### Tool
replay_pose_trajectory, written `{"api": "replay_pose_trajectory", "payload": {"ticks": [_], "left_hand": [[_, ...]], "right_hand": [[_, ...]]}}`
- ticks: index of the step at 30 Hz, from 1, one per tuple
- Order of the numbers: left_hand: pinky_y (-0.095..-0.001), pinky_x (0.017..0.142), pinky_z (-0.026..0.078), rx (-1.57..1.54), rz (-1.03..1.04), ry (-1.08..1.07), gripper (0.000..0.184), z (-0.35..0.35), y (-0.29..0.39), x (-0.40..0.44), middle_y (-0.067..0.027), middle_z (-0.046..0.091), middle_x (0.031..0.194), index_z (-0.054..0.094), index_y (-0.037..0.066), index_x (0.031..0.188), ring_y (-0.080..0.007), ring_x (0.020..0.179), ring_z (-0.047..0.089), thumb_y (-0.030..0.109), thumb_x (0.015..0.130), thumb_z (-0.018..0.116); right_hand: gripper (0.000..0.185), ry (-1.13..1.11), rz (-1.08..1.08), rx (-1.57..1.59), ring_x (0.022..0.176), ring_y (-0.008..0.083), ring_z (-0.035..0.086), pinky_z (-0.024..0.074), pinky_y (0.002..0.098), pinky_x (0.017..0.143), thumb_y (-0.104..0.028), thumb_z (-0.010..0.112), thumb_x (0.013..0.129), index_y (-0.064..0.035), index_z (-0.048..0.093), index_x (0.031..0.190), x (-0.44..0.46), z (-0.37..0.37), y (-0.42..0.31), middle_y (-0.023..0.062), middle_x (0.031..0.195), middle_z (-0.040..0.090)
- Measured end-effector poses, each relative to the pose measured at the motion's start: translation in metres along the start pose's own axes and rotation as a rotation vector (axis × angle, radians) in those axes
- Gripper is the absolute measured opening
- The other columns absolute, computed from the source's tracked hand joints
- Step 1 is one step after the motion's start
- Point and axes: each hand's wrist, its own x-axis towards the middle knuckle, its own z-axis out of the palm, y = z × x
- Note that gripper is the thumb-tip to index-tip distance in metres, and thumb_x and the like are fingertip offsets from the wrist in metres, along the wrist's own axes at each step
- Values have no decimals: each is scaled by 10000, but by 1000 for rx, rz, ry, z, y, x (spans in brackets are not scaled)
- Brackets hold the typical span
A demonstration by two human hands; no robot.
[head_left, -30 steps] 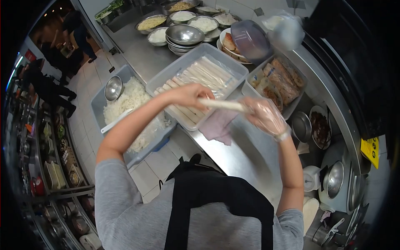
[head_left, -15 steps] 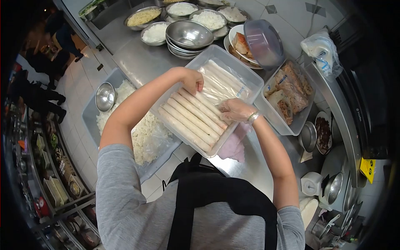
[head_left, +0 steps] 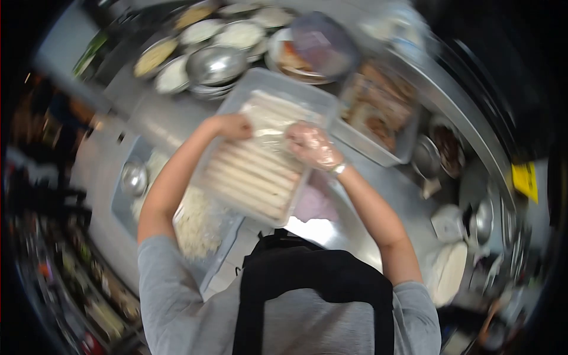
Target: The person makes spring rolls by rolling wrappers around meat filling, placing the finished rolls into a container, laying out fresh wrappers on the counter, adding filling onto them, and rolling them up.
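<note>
A clear plastic container (head_left: 216,115) tilts slightly on the steel counter's edge, with a row of long pale rolls (head_left: 251,180) in its near half. Clear plastic film (head_left: 273,121) covers more rolls in the far half. My left hand (head_left: 235,126), bare, is closed at the film's left edge. My right hand (head_left: 313,146), in a clear plastic glove, has its fingers curled on the film's right side. Both hands pinch the film, blurred by motion. A pink cloth (head_left: 315,204) lies beside the container's right corner.
A tub of white rice (head_left: 198,222) with a metal bowl (head_left: 134,178) stands at left. Stacked steel bowls (head_left: 216,64) and bowls of food are behind. A container of bagged meat (head_left: 378,112) is at right, near a scale (head_left: 448,223). People stand far left.
The long roll held between both hands a second ago now lies in the container. Since then both hands have moved onto the film. The whole view has turned and blurred.
</note>
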Motion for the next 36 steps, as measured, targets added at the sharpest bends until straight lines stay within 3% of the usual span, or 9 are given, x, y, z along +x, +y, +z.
{"api": "replay_pose_trajectory", "payload": {"ticks": [2,4,9,12,15,20,27,32,36], "left_hand": [[-376,745,499,48,173,91,261,7,-12,6,-126,691,896,672,47,983,-240,805,644,223,808,591],[-370,845,470,89,310,315,334,19,-7,-6,-144,657,1006,632,25,1065,-282,976,613,233,805,618],[-353,937,429,-115,270,266,384,33,94,-63,-128,625,1147,587,15,1171,-244,1082,577,179,829,646],[-351,950,419,-167,279,238,405,49,147,-79,-120,620,1168,568,10,1197,-230,1100,570,173,833,638],[-355,967,406,-414,452,199,423,69,188,-76,-128,629,1136,551,11,1223,-238,1109,568,183,842,618],[-346,945,424,-243,681,156,387,95,289,-53,-147,632,1111,574,-15,1170,-262,1068,586,176,835,612],[-385,920,454,-90,1085,-14,378,182,440,-2,-167,623,1134,589,3,1159,-312,1056,593,262,884,586],[-392,914,451,-160,1132,-340,366,244,519,23,-161,625,1116,590,4,1143,-311,1059,584,258,880,584],[-394,914,446,-92,1174,-325,354,263,557,29,-158,623,1097,596,3,1125,-317,1054,575,259,882,575]], "right_hand": [[103,177,-24,49,764,355,555,462,426,729,-109,594,798,-21,561,840,-24,-27,-10,149,782,567],[154,304,48,-22,776,353,565,460,448,702,-187,581,825,-34,567,828,-65,-48,-8,154,794,577],[208,357,459,-162,764,318,599,483,419,700,-236,628,828,-31,603,818,-209,-128,-14,141,788,608],[148,646,662,-213,731,289,614,490,385,663,-173,638,820,-28,616,843,-320,-166,-26,133,789,622],[103,871,904,-499,693,282,616,495,374,651,-138,649,793,-53,625,847,-434,-206,-35,129,766,631],[194,800,1267,-692,709,291,625,497,377,667,-204,705,729,-71,634,852,-592,-234,-21,129,772,642],[177,552,1212,-758,694,224,623,503,324,666,-114,703,718,-57,652,877,-617,-231,4,112,830,638],[266,714,1228,5,818,238,604,483,354,730,-43,719,666,-63,618,911,-644,-238,7,74,896,607],[311,464,918,-455,886,286,590,477,379,779,-104,728,650,-100,626,943,-646,-235,-16,115,957,589]]}}
